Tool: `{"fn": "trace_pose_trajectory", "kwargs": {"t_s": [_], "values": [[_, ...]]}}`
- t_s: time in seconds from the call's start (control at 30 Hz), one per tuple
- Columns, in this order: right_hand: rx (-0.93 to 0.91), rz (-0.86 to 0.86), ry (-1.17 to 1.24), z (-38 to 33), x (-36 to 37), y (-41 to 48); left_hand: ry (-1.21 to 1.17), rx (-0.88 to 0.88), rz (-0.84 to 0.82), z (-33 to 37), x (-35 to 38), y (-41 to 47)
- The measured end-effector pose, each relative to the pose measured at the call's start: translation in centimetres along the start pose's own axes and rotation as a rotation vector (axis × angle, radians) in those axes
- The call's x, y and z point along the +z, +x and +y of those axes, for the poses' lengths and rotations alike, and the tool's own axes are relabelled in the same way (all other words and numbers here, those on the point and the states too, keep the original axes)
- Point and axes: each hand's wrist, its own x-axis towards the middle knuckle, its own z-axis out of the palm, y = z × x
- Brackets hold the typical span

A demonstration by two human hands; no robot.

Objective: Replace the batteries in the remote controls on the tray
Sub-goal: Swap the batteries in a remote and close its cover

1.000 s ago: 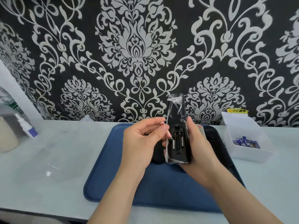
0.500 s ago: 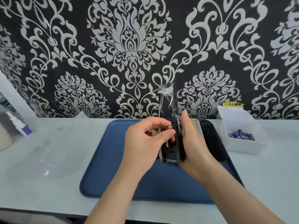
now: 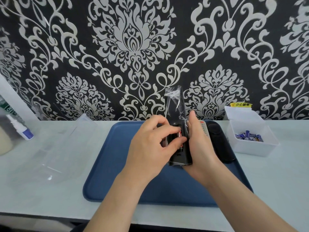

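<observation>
**Item 1.** Left fingers (image 3: pixel 169 131), of my left hand (image 3: pixel 147 148): curled, thumb and forefinger pinching a red battery (image 3: pixel 180 137) at the open back of the black remote (image 3: pixel 174 111). My knuckles hide whether the cell is seated or half out.

**Item 2.** Right fingers (image 3: pixel 192 119), of my right hand (image 3: pixel 200 148): wrapped round the black remote from its 3 o'clock side, thumb lying up along the edge. The remote is held near upright above the tray, back toward me, top end at 12 o'clock, with loose clear film around it.

**Item 3.** Tray (image 3: pixel 117 173), blue, on the bench (image 3: pixel 50 195), directly under both hands. Lying on it at 3 o'clock of the held remote are a pale remote (image 3: pixel 204 128), mostly hidden behind my right hand, and just beside it a second black remote (image 3: pixel 220 143).

**Item 4.** White box (image 3: pixel 254 149), off the tray at 3 o'clock, on the bench, with blue batteries (image 3: pixel 249 136) loose inside.

**Item 5.** At 9 o'clock, well apart: a clear plastic sheet (image 3: pixel 55 148) on the bench and a small spray bottle (image 3: pixel 23 129) near the far edge.

**Status.** In hand: battery work on one remote, cover off. The red cell does not match the blue stock, so I judge it an old one coming out, though it could be the reverse. Left, as I read it: fit fresh cells and close the back. After that come the two remotes lying on the tray, whose backs I cannot see.
</observation>
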Motion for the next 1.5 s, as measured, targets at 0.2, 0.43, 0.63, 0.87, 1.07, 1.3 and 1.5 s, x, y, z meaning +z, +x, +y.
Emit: {"fn": "trace_pose_trajectory", "kwargs": {"t_s": [0.2,0.43,0.63,0.87,1.07,1.3,1.5], "values": [[0.014,0.016,0.076,-0.4,0.1,-0.5,0.265,0.089,-0.039,0.4,-0.1,-0.4],[0.015,0.015,0.115,-0.4,-0.1,-0.5,0.329,0.099,-0.105,0.1,-0.2,-0.7],[0.050,-0.129,0.155,-1.3,-0.3,-0.3,-0.322,-0.271,-0.102,0.5,0.0,-0.6],[0.045,-0.184,0.152,-1.2,-0.3,-0.2,-1.387,-1.008,0.276,-0.8,-1.1,0.9],[0.016,-0.151,0.179,-1.3,-0.3,0.1,-1.427,-0.970,0.274,-0.5,-1.0,1.0],[0.091,-0.158,0.243,-1.2,-0.4,0.3,-1.317,-0.848,0.201,0.7,-1.2,0.9],[0.057,-0.188,0.169,-0.8,-0.3,0.1,-1.086,-0.644,0.189,1.6,-1.1,0.6]]}}
